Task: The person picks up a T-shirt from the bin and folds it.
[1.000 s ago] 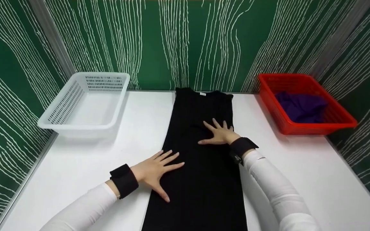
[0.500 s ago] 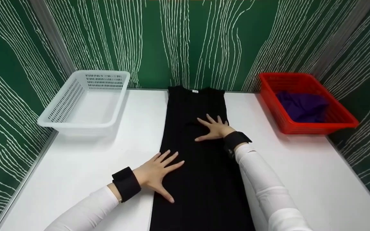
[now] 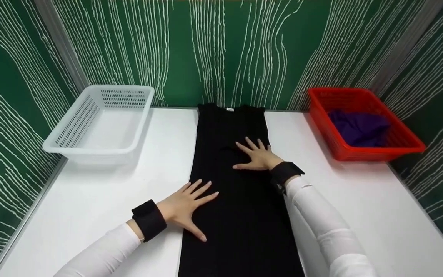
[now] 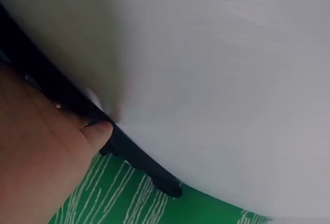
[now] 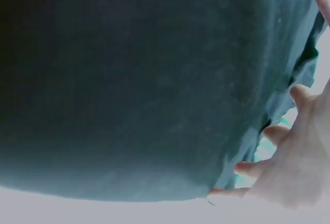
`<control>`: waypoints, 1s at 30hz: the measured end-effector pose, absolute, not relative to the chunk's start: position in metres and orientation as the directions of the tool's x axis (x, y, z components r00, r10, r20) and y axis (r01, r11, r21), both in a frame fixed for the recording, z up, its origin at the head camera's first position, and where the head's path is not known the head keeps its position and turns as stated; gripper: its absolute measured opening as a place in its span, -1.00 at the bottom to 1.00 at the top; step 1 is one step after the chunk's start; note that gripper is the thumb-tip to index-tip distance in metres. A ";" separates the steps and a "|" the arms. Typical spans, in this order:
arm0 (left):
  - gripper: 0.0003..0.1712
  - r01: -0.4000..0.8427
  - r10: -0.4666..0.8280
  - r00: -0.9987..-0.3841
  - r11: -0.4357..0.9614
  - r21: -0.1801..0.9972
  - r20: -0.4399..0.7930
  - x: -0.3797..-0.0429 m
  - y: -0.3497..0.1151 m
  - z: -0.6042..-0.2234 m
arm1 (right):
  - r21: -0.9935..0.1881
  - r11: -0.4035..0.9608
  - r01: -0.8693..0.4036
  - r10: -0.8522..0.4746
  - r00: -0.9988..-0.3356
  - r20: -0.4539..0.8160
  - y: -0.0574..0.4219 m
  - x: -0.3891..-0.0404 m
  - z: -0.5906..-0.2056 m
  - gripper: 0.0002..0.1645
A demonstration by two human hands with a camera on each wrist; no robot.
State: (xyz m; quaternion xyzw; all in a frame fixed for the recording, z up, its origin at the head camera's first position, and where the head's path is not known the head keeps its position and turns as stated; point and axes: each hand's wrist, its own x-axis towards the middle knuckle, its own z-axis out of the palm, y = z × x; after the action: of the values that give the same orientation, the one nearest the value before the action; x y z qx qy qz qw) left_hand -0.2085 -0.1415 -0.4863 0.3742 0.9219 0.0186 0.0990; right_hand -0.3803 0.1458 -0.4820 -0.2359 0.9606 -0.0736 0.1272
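A long black sleeveless garment [image 3: 240, 227] lies stretched out over the white table, its neckline with a small white label at the far edge. My left hand [image 3: 185, 207] rests with spread fingers on the garment's left edge, lower down. Farther up, my right hand [image 3: 259, 158] lies on the cloth near its right edge, fingers spread too. In the left wrist view, the left hand [image 4: 46, 152] shows beside a dark strip of the cloth. The right wrist view has the right hand [image 5: 296, 152] with fingertips on the dark fabric [image 5: 129, 90]. Neither hand grips anything.
A white plastic basket [image 3: 94, 152] stands at the back left of the table [image 3: 140, 173]. At the back right sits a red basket [image 3: 379, 154] holding a purple cloth [image 3: 360, 129]. Green walls with white wavy lines enclose the table.
The garment's upper part has shifted left, now running straighter away from me. My right hand has moved slightly left and up with it. The left hand has hardly moved.
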 end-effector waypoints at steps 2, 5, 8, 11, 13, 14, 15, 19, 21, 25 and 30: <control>0.39 0.693 0.701 -0.698 0.713 0.105 -0.146 -0.207 -0.142 -0.487 | -0.177 0.853 -0.490 -0.516 -0.842 -0.159 0.152 -0.370 -0.480 0.09; 0.35 0.709 0.719 -0.689 0.695 0.115 -0.094 -0.203 -0.145 -0.488 | -0.128 0.793 -0.595 -0.607 -0.791 -0.082 0.166 -0.347 -0.478 0.06; 0.29 0.734 0.743 -0.668 0.667 0.127 -0.040 -0.196 -0.147 -0.490 | -0.081 0.695 -0.714 -0.717 -0.697 0.000 0.183 -0.317 -0.479 0.01; 0.24 0.762 0.766 -0.643 0.638 0.116 0.012 -0.186 -0.151 -0.492 | -0.031 0.576 -0.817 -0.814 -0.576 0.076 0.200 -0.284 -0.483 -0.06; 0.24 0.782 0.782 -0.621 0.616 0.098 0.044 -0.179 -0.155 -0.494 | 0.010 0.505 -0.863 -0.858 -0.501 0.115 0.210 -0.262 -0.487 -0.08; 0.25 0.792 0.791 -0.609 0.603 0.092 0.057 -0.175 -0.156 -0.495 | 0.027 0.474 -0.880 -0.875 -0.467 0.131 0.215 -0.251 -0.489 -0.07; 0.26 0.803 0.800 -0.596 0.591 0.083 0.067 -0.171 -0.158 -0.497 | 0.040 0.451 -0.892 -0.886 -0.442 0.140 0.220 -0.241 -0.491 -0.05; 0.30 0.846 0.843 -0.533 0.528 0.072 0.077 -0.158 -0.163 -0.499 | 0.057 0.401 -0.914 -0.909 -0.390 0.150 0.234 -0.210 -0.499 0.07; 0.31 0.865 0.862 -0.501 0.496 0.077 0.071 -0.152 -0.164 -0.498 | 0.046 0.386 -0.921 -0.916 -0.376 0.141 0.240 -0.198 -0.501 0.14; 0.32 0.892 0.891 -0.451 0.446 0.079 0.056 -0.144 -0.166 -0.495 | 0.016 0.366 -0.930 -0.927 -0.363 0.093 0.247 -0.179 -0.501 0.25; 0.37 0.907 0.905 -0.421 0.419 0.054 0.062 -0.139 -0.168 -0.496 | -0.026 0.351 -0.936 -0.935 -0.352 0.049 0.249 -0.166 -0.501 0.34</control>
State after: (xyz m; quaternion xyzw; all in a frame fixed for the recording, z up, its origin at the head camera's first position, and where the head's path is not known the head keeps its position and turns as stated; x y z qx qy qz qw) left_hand -0.1391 -0.1684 -0.4963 0.5377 0.8421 0.0395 -0.0118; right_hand -0.1658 0.2494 -0.5008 -0.5689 0.8219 -0.0247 -0.0129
